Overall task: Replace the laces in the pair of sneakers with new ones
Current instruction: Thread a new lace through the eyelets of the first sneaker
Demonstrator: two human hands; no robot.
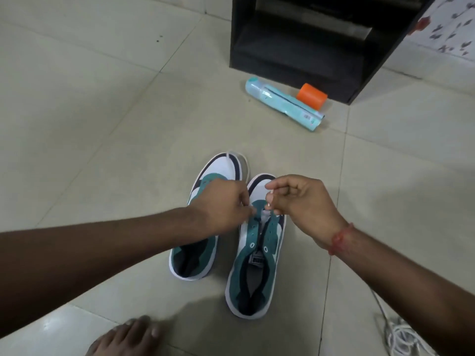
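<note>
Head view looked down on two teal-and-white sneakers point(253, 255) side by side on the tiled floor point(102, 124). Over the right one, the left hand point(221, 205) and right hand point(303, 201) each had fingers pinched on a white lace point(270, 197) near the lowest eyelets.
</note>
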